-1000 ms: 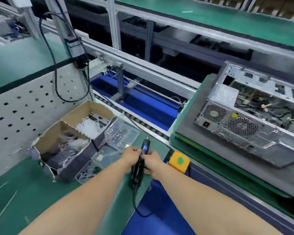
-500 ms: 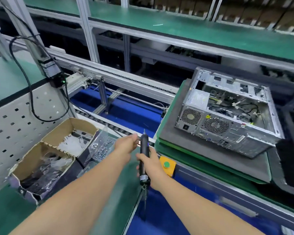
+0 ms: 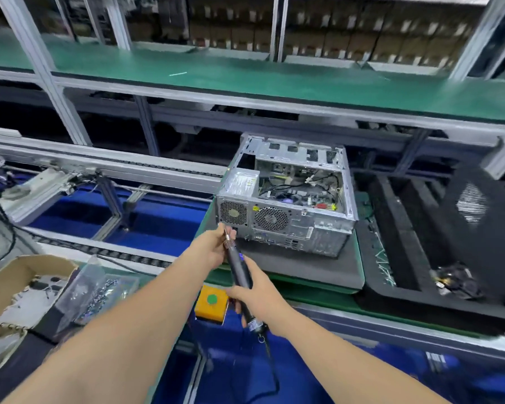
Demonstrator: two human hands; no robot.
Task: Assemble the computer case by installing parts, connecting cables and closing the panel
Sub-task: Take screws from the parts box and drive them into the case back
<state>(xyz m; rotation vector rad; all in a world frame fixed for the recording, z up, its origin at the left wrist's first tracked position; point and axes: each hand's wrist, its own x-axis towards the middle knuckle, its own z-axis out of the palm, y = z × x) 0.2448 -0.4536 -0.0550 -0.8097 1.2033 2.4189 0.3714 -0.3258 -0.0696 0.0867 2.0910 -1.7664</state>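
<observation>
Right hand (image 3: 257,295) curled round screwdriver (image 3: 238,266) barrel, left hand (image 3: 216,246) pinching its tip. Computer case (image 3: 286,199) just ahead of left hand, the nearer one; tool axis aimed at case rear.

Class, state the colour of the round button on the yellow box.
The button is green; head view.

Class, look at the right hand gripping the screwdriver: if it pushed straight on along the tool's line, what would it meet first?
The left hand, which pinches the bit of the screwdriver. Past that, probably the rear of the computer case near its left vent, though depth is unclear.
</observation>
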